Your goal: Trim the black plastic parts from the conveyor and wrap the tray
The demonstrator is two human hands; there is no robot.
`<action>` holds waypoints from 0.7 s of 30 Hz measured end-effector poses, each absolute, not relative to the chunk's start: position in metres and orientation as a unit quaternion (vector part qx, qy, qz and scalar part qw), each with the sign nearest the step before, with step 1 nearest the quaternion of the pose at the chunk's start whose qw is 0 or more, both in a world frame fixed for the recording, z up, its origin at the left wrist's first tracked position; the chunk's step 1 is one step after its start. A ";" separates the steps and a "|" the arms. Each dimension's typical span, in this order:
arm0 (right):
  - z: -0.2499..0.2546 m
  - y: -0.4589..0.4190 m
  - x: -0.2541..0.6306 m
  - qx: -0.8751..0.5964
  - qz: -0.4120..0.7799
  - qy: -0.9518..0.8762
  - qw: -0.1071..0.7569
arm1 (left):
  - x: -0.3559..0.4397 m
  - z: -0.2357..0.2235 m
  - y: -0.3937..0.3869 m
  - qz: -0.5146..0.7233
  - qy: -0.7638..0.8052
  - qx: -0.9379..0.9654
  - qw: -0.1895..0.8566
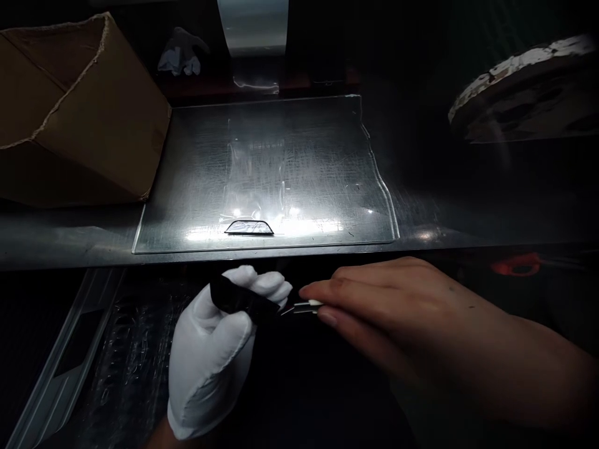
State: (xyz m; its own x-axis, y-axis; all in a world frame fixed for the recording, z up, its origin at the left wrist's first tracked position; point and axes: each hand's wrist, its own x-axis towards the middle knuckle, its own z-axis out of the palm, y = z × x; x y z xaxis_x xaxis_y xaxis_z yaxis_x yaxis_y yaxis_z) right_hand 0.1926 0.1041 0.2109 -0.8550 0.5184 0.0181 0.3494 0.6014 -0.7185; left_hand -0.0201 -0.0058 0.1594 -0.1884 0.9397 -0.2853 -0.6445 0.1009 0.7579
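Observation:
My left hand [210, 362], in a white glove, grips a small glossy black piece [241, 299] between thumb and fingers, below the front edge of the bench. Its exact kind I cannot make out. My bare right hand [393, 312] pinches a utility knife [304, 305] with a thin pointed blade and a pale body mostly hidden in the fingers. The blade tip points left, close to the right end of the black piece; whether they touch I cannot tell. Just beyond my hands, a small trapezoid piece with a black rim [249, 228] lies on a clear, scratched sheet [318, 162].
An open cardboard box [126, 125] stands at the left on the metal bench [51, 240]. A crumpled white glove [180, 53] lies at the back. A round, silvery-edged object [524, 93] is at the right. Below are a red-orange handle [517, 264] and a clear plastic tray [135, 349].

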 end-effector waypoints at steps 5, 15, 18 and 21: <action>0.195 0.124 0.228 -0.308 0.309 -0.880 0.185 | -0.018 0.163 -0.001 0.663 0.368 0.235 0.608; 0.114 0.219 0.328 -0.623 0.053 -0.746 0.230 | -0.012 0.146 0.004 0.650 0.275 0.382 0.597; 0.116 0.197 0.324 -0.614 0.042 -0.732 0.293 | -0.006 0.147 0.006 0.648 0.277 0.369 0.606; 0.111 0.147 0.319 -0.605 0.097 -0.690 0.386 | -0.002 0.150 0.009 0.649 0.277 0.382 0.596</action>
